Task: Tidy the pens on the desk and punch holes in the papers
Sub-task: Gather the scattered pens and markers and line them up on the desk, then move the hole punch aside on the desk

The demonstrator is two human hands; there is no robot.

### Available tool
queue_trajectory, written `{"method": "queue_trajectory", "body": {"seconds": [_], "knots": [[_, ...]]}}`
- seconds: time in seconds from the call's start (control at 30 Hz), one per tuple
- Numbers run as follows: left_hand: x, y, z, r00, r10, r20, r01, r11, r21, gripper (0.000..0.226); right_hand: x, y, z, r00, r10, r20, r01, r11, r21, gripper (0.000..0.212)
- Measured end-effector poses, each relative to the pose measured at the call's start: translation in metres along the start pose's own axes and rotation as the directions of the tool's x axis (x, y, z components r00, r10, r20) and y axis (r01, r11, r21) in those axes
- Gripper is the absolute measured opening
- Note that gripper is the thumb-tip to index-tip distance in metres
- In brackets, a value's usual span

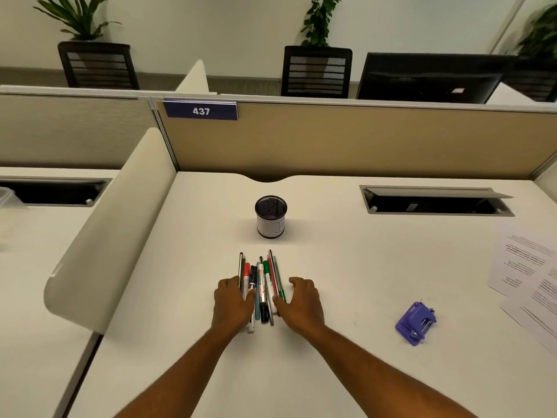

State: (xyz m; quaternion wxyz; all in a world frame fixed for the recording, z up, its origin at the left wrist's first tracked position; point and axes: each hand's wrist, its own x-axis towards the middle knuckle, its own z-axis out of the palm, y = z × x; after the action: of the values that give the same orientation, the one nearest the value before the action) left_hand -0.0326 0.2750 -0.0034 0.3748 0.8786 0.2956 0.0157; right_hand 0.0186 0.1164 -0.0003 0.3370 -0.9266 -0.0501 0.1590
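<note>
mixed-colour pens (261, 289) lie bunched on the desk (331, 267) between your cupped hands.
squeeze evenly: left hand (233, 300) and right hand (301, 300) are half-spread, pressing the bundle's sides, gripping nothing. the mesh cup (270, 216) stands just beyond, path clear; punch (416, 322) and papers (530, 273) wait well right.

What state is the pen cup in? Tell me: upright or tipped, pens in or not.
Upright and without pens. The pen cup stands on its base on the desk, its mouth dark; the pens lie flat between both hands.

My 2 forearms reach forward, left hand (233, 300) and right hand (301, 300) cupped inward (fingers loosely spread), palms facing.
</note>
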Motion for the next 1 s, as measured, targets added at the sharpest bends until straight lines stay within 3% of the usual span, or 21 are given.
{"method": "queue_trajectory", "body": {"seconds": [0.37,0.67,1.0], "knots": [[-0.004,0.04,0.004,0.972,0.235,0.014,-0.234,0.959,0.163,0.05,-0.006,0.045,-0.08,0.995,-0.014,-0.094,0.011,0.999,-0.03,0.065],[-0.047,0.117,0.076,0.932,0.354,0.081,-0.363,0.892,0.27,0.069,-0.007,0.126,-0.161,0.99,-0.114,-0.081,0.103,0.986,-0.131,0.071],[-0.093,0.195,0.159,0.914,0.388,0.119,-0.4,0.815,0.419,0.075,0.007,0.238,-0.259,0.983,-0.18,-0.021,0.165,0.939,-0.301,0.081]]}}
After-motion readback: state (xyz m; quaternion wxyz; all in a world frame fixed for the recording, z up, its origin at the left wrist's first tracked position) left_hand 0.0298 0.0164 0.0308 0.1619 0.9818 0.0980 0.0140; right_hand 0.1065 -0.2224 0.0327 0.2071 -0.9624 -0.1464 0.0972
